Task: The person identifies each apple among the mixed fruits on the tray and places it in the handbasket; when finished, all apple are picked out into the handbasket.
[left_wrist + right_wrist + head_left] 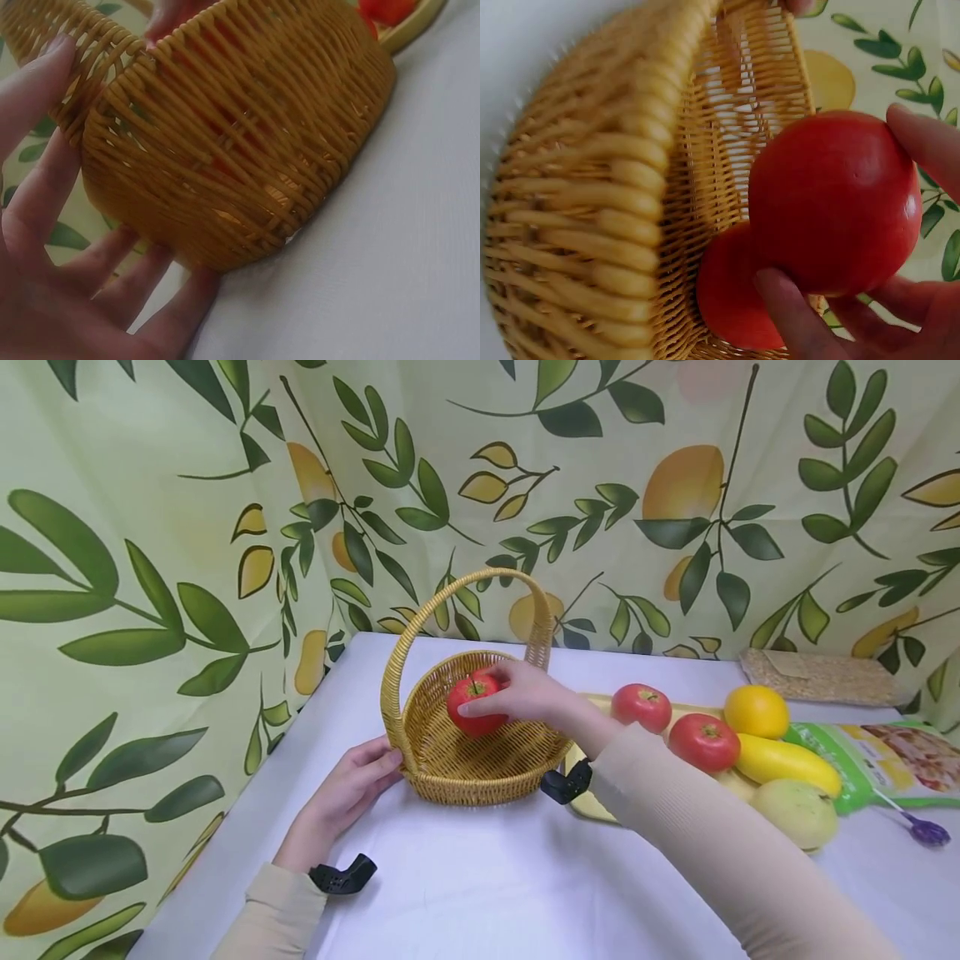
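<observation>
My right hand (525,693) is inside the golden wicker basket (480,791), holding a smooth red apple (832,202) between thumb and fingers. Deeper in the basket, partly hidden behind the held apple, lies another red apple (735,292). At the basket's left side, my left hand (356,789) rests against the outer wall near the foot of the arched handle (401,668). The left wrist view shows its thumb on the handle's wicker and its spread, nearly straight fingers touching the side.
A yellow tray (588,807) to the right carries red apples (705,743), an orange (756,712), a long yellow fruit (787,764) and a pale green fruit (797,812). Beyond are a green printed bag (877,768), a purple-tipped stick (928,832) and a tan packet (825,678).
</observation>
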`<state>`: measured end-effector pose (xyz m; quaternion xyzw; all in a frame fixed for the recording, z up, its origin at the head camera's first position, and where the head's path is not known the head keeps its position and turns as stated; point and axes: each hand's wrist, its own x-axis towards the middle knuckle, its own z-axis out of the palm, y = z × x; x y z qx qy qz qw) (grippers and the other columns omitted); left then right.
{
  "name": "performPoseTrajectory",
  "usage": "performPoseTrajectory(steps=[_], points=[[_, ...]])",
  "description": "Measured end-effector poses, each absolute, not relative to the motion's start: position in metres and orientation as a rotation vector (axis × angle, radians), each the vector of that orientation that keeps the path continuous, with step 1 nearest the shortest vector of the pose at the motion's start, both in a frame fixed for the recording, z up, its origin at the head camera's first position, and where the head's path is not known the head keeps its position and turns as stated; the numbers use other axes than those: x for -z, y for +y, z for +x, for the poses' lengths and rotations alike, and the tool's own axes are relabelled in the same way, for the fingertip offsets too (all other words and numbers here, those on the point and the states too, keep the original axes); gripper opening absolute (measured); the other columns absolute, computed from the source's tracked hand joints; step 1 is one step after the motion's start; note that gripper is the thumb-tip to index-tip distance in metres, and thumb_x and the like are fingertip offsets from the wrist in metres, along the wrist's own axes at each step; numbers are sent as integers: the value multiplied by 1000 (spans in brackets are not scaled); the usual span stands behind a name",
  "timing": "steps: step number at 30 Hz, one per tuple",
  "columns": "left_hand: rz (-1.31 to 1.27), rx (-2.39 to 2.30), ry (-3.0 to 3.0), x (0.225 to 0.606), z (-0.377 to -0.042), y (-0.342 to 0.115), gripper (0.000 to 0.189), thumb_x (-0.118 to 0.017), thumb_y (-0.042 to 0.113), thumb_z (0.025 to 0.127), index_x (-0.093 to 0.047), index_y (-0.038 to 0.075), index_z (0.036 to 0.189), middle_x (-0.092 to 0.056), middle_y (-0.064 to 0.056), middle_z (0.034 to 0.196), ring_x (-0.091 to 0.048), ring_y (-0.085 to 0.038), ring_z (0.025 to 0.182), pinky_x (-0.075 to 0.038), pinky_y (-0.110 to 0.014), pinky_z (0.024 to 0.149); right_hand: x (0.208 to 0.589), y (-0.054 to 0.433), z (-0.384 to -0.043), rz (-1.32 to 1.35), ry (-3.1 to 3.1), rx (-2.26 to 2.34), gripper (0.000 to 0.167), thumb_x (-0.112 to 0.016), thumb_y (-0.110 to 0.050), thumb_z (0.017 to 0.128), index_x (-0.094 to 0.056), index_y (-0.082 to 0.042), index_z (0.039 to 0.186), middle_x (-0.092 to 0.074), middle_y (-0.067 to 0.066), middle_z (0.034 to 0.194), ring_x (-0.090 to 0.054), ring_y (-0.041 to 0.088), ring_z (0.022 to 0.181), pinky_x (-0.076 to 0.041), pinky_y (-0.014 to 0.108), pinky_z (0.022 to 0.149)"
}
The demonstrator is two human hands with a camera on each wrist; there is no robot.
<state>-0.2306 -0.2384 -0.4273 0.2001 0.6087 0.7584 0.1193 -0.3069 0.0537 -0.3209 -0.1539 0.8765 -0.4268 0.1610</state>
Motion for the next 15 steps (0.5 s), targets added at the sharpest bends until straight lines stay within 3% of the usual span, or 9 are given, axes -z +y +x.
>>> performPoseTrajectory(steps=[10, 15], points=[[535, -2207, 1802, 427, -230, -239, 24, -57, 10, 105, -71, 7, 124, -63, -9, 130, -58, -20, 122, -49, -34, 104, 316, 32, -324, -584, 2453, 1110, 66, -87, -46, 79, -61, -14, 130, -62, 5, 121, -59, 25, 109, -60, 35, 79], [521, -2199, 1816, 428, -231, -239, 26, -57, 12, 105, -68, 2, 127, -62, -11, 131, -58, -21, 122, -49, -34, 104, 321, 19, -326, -569, 2453, 1067, 69, -86, -46, 81, -60, -11, 135, -62, 5, 121, -61, 23, 108, -60, 30, 76]])
